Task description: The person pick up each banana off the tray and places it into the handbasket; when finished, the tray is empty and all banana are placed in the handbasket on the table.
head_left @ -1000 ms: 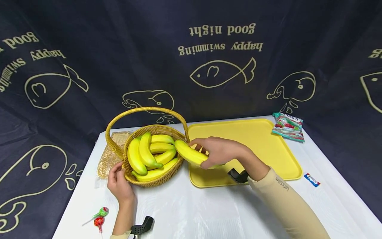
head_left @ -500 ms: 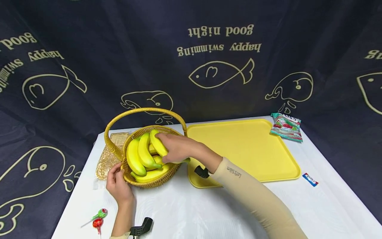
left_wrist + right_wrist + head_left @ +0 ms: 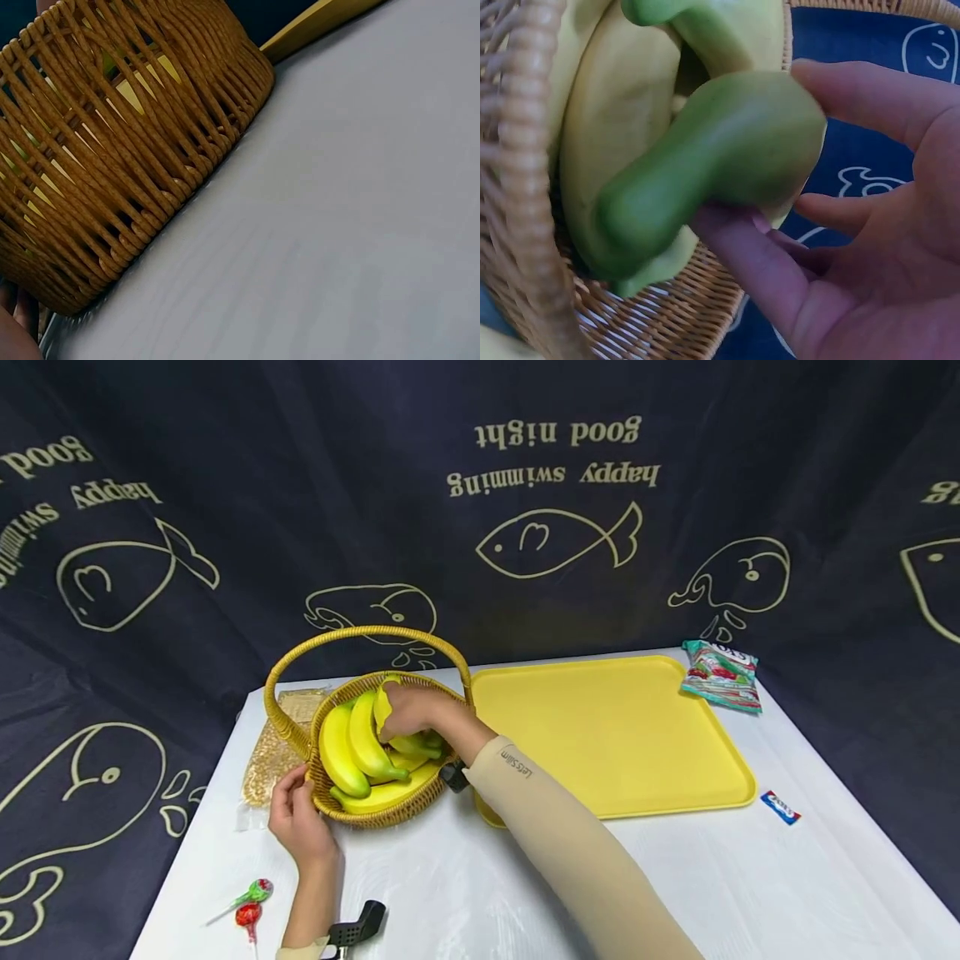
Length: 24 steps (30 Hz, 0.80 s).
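My right hand (image 3: 411, 710) is inside the wicker basket (image 3: 408, 810), pinching a yellow banana (image 3: 772, 127) between thumb and fingers. In the right wrist view, that banana's green stem end points toward the camera, over the other bananas (image 3: 619, 112). Several bananas (image 3: 341, 752) lie in the basket; the right hand hides part of them in the head view. At the basket's near left side, my left hand (image 3: 300, 818) holds the rim. The left wrist view shows the basket's woven wall (image 3: 135, 142) close up, with yellow fruit behind the gaps.
A yellow tray (image 3: 600, 735) lies right of the basket. A teal snack bag (image 3: 722, 677) and a small blue packet (image 3: 781, 807) sit at the right. Left are a bag of grains (image 3: 273, 760) and two lollipops, one green (image 3: 260, 890), one red (image 3: 248, 914). The tall basket handle (image 3: 367, 631) arches overhead.
My right hand has carried the banana from over the tray's left edge leftward into the basket, onto the other bananas. My left hand stays at the basket rim.
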Each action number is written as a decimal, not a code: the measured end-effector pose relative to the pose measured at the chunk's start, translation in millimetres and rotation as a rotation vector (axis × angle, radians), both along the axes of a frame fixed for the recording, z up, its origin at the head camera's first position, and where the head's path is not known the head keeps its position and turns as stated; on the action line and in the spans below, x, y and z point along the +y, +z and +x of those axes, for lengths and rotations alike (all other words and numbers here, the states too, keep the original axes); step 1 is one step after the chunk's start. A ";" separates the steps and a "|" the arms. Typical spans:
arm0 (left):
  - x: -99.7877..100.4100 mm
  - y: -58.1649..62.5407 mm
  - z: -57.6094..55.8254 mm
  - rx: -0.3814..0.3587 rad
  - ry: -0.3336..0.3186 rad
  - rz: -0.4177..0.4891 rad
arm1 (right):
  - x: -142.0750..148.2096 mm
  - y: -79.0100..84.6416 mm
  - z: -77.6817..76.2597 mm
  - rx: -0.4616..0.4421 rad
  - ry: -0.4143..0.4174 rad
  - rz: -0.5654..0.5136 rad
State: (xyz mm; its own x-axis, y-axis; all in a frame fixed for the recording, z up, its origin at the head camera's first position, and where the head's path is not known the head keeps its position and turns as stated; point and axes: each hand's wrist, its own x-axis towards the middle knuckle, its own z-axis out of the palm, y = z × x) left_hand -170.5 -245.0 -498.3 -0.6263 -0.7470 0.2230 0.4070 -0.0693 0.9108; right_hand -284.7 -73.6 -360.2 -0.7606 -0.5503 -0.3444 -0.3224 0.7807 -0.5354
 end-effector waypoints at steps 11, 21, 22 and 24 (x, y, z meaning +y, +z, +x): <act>-0.7 2.4 0.1 -0.001 0.002 0.016 | -5.3 -14.2 2.1 0.067 -0.012 0.003; -0.9 1.5 -0.8 -0.007 0.007 0.016 | -3.3 -20.2 1.0 0.090 -0.024 -0.029; -0.9 1.2 -0.9 -0.004 0.008 0.017 | -3.3 -20.8 1.2 0.085 -0.016 -0.027; -1.4 0.7 -1.4 -0.001 0.010 0.019 | -3.3 -22.2 2.0 0.067 0.000 -0.024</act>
